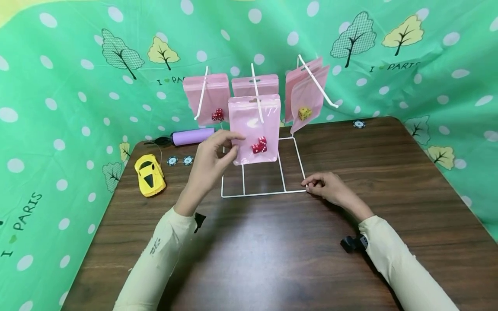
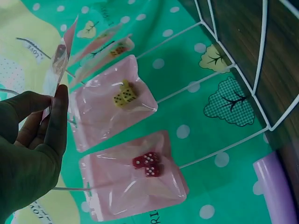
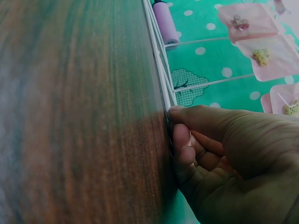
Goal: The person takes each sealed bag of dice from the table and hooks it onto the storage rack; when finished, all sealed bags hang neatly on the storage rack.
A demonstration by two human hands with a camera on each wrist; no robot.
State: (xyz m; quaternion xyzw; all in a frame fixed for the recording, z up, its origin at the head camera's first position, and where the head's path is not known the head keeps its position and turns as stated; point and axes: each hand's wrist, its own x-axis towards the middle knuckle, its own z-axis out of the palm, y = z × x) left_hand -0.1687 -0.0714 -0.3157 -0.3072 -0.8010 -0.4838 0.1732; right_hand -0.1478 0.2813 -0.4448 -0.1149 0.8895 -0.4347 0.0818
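I have my left hand raised at the front pink pouch, thumb and fingers pinching its left edge; the left wrist view shows the same pinch on the pouch edge. The pouch hangs on the middle peg of the white wire rack, with two red dice sunk to its bottom. My right hand is down at the rack's base corner, about 4 o'clock from the pouch, fingers curled against the wire and pressing it onto the desk; the right wrist view confirms fingertips on the wire.

To do this well, I judge I should keep the base pinned, hold the pouch near its top slot rather than low, and guide it straight along the peg so the hole does not snag and the dice do not swing it.

Room is tight at 12 o'clock: another pouch hangs right behind, one with red dice at 10 o'clock, and one with a yellow die at 2 o'clock. Toward 6 o'clock the desk is open. The yellow toy car sits well apart at 9 o'clock near the desk edge.
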